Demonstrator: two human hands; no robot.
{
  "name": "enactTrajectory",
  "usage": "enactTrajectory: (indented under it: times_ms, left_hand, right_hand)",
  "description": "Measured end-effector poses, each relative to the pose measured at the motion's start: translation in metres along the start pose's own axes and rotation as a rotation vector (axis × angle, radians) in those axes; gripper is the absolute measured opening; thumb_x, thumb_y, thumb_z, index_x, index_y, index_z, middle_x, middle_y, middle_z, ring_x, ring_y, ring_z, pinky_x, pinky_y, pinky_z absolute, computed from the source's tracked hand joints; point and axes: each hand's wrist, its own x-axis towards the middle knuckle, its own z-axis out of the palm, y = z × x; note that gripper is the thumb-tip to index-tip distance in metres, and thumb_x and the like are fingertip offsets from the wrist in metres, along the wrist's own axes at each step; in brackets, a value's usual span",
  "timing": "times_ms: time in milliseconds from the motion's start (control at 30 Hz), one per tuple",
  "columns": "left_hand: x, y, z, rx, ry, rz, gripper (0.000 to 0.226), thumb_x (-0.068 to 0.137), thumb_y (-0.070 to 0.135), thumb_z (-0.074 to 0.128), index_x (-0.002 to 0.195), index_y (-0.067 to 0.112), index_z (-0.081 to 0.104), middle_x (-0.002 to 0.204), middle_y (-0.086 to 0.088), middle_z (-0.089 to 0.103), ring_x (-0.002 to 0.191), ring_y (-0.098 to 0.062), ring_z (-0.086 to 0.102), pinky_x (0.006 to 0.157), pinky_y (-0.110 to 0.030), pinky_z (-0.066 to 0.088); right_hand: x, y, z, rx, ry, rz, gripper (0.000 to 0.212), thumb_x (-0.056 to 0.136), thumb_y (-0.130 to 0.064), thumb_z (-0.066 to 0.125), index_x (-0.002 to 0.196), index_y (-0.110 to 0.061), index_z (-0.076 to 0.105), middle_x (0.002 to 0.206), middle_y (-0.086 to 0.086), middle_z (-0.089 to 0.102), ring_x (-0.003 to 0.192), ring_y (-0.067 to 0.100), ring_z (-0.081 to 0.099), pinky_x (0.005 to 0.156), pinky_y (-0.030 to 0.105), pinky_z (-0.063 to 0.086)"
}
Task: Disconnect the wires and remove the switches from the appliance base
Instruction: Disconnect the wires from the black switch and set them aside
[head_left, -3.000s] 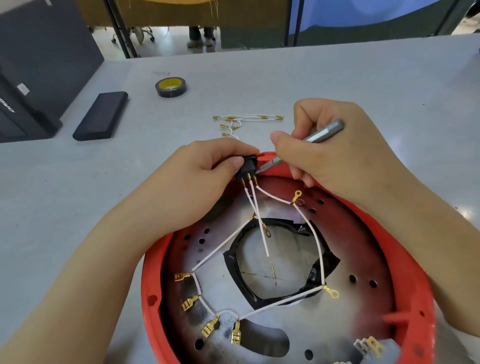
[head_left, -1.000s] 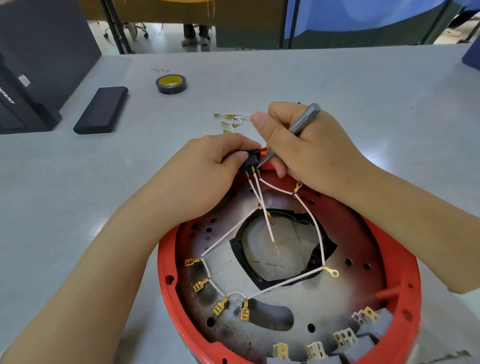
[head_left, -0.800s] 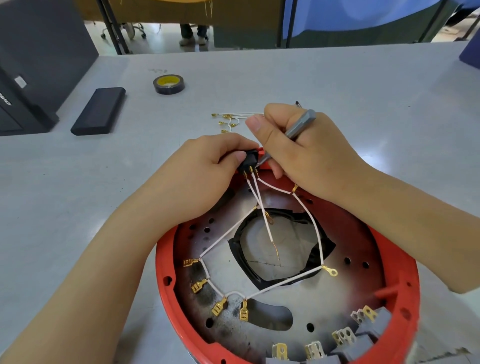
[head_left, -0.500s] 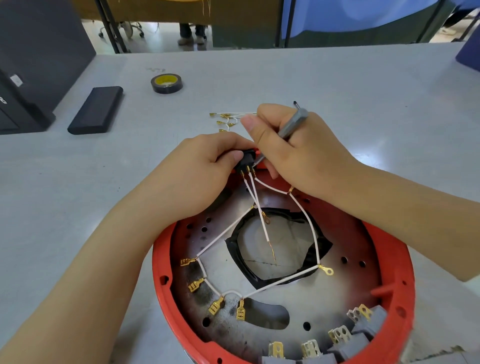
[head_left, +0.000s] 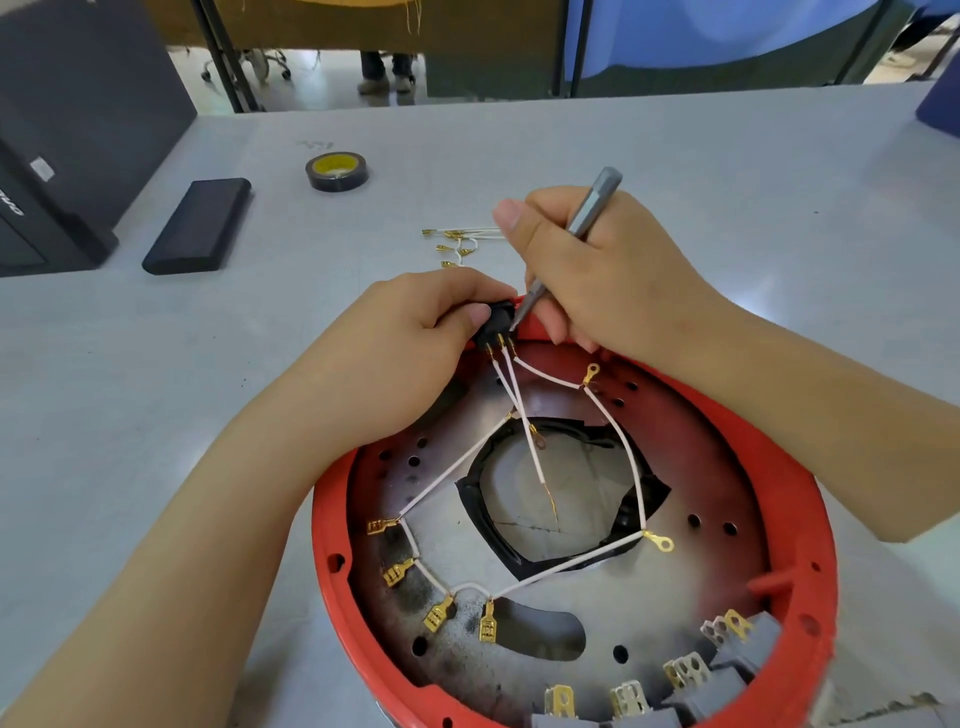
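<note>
Red base (head_left: 810, 525): lying open side up on the grey worktop (head_left: 675, 182), near edge; metal plate inside, central opening lined with black tape.
Black switch (head_left: 498, 319): seated at the far rim of the base; three white wires (head_left: 618, 441) fanning from its gold terminals down across the plate.
Left hand (head_left: 415, 353): pinching the switch body between thumb and curled fingers, steadying it against the rim.
Right hand (head_left: 597, 270): gripping a grey screwdriver (head_left: 582, 218) pen-fashion, tip meeting the right side of the switch, just above the terminals.
Step in hand: apparently levering the switch, or its retaining clip, free of the rim.
Doing it well: keeping the tip low against the clip, prying gently, holding the switch firmly to stop the blade skidding toward the thumb or wires.
Remaining: grey switches (head_left: 685, 691) at the near rim, terminals bare.
Already freed: loose wires (head_left: 460, 241) lying on the worktop beyond the base.
Elsewhere: tape roll (head_left: 336, 170) and black case (head_left: 200, 223), well apart.
</note>
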Motion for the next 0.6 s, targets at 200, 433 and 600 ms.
enactTrajectory:
  times_ms: [200,433,600]
  left_hand:
    - [-0.001,0.001,-0.001,0.016,0.004,-0.002,0.032,0.100,0.022,0.043,0.112,0.044,0.063,0.105,0.028,0.065,0.100,0.007,0.056,0.083,-0.002,0.036]
    - [-0.002,0.003,-0.002,-0.003,-0.002,0.007,0.035,0.100,0.021,0.044,0.101,0.051,0.060,0.099,0.033,0.064,0.096,0.015,0.053,0.077,0.002,0.035]
    - [-0.002,0.004,-0.002,-0.004,-0.005,0.011,0.037,0.100,0.020,0.044,0.098,0.054,0.058,0.099,0.035,0.062,0.097,0.018,0.052,0.075,0.005,0.033]
  right_hand:
    - [-0.009,0.003,-0.006,-0.062,-0.068,0.002,0.043,0.100,-0.039,0.043,0.064,-0.015,0.041,0.046,0.008,0.057,0.032,0.009,0.046,0.041,0.016,0.037]
    - [-0.013,0.006,-0.002,-0.038,-0.034,-0.025,0.042,0.100,-0.037,0.045,0.064,-0.017,0.040,0.049,0.008,0.058,0.036,0.008,0.047,0.043,0.013,0.036]
    - [-0.014,0.007,-0.001,-0.038,-0.030,-0.044,0.042,0.099,-0.038,0.046,0.065,-0.014,0.041,0.051,0.008,0.058,0.036,0.007,0.047,0.042,0.012,0.035]
